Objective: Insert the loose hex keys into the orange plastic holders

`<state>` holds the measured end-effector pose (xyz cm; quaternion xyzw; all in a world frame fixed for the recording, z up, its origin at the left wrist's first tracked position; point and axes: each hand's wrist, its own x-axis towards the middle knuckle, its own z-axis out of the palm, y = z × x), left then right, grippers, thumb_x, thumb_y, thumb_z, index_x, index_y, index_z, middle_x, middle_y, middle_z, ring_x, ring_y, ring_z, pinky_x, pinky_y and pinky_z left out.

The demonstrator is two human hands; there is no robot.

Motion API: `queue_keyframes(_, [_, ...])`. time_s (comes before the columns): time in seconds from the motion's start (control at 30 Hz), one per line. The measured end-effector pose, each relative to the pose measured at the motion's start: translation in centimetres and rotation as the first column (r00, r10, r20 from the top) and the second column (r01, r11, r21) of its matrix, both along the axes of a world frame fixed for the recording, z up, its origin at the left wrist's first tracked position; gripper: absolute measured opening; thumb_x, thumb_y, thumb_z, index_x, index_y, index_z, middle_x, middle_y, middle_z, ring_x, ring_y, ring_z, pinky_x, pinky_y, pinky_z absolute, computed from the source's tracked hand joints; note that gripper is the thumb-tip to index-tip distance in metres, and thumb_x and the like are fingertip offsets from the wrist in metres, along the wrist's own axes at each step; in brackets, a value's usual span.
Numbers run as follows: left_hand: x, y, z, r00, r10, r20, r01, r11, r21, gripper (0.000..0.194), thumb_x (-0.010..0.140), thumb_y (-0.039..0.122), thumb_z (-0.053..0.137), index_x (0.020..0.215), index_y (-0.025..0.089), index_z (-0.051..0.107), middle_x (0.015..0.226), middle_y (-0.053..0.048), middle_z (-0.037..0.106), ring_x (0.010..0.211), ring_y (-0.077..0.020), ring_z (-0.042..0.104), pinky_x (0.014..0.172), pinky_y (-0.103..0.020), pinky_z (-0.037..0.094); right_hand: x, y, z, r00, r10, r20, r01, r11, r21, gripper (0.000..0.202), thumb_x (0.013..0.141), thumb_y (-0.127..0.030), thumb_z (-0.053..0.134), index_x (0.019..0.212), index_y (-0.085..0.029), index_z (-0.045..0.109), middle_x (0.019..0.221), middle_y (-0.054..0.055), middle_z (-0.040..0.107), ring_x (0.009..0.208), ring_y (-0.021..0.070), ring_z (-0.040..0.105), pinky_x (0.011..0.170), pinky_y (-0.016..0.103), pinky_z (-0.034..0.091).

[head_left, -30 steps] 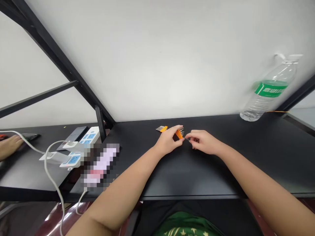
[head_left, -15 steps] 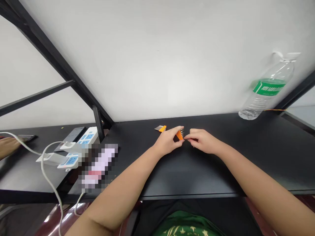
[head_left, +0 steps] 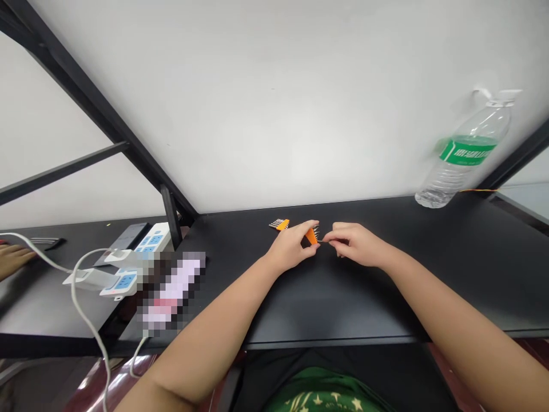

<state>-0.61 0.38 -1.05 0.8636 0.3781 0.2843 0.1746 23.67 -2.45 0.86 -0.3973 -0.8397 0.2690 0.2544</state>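
My left hand (head_left: 294, 243) grips an orange holder (head_left: 311, 235) between thumb and fingers, just above the black table. Several thin metal bits stick out of the holder's right side. My right hand (head_left: 352, 242) pinches the end of one slim metal bit (head_left: 323, 241), whose other end meets the lower part of the holder. Behind my left hand, a second orange holder (head_left: 282, 225) with several metal bits lies on the table.
A clear bottle with a green label (head_left: 467, 150) leans by the wall at the right. At left are a white power strip (head_left: 156, 236), cables, a blurred phone (head_left: 182, 280) and another person's hand (head_left: 15, 258) on the neighbouring table (head_left: 64, 303).
My right hand has shifted slightly right, away from the holder, and more of the slim bit shows between the two hands. The other person's hand at the left has moved slightly.
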Motion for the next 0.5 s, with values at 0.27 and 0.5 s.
queue_keyframes(0.27, [-0.09,-0.09,0.09,0.998,-0.036,-0.046,0.036,0.999,0.004,0.066,0.086,0.029,0.072,0.148,0.025,0.048,0.12,-0.005,0.072,0.096,-0.0192,0.071,0.086,-0.032,0.056,0.05,0.26,-0.09,0.999,0.0,0.044,0.0,1.0,0.001,0.029,0.095,-0.014,0.049,0.104,-0.022,0.076,0.087,0.002,0.06,0.066,0.0125,0.065,0.065,0.027,0.053])
queue_keyframes(0.5, [0.09,-0.36,-0.11,0.991,-0.129,-0.022,0.128,0.991,-0.028,0.069,0.085,0.028,0.072,0.149,0.029,0.045,0.116,-0.004,0.073,0.092,-0.018,0.072,0.085,-0.033,0.057,-0.41,-0.14,0.41,0.993,-0.003,-0.122,-0.011,0.993,-0.113,0.022,0.096,-0.023,0.054,0.11,-0.023,0.072,0.094,0.003,0.069,0.063,0.0124,0.068,0.066,0.028,0.058])
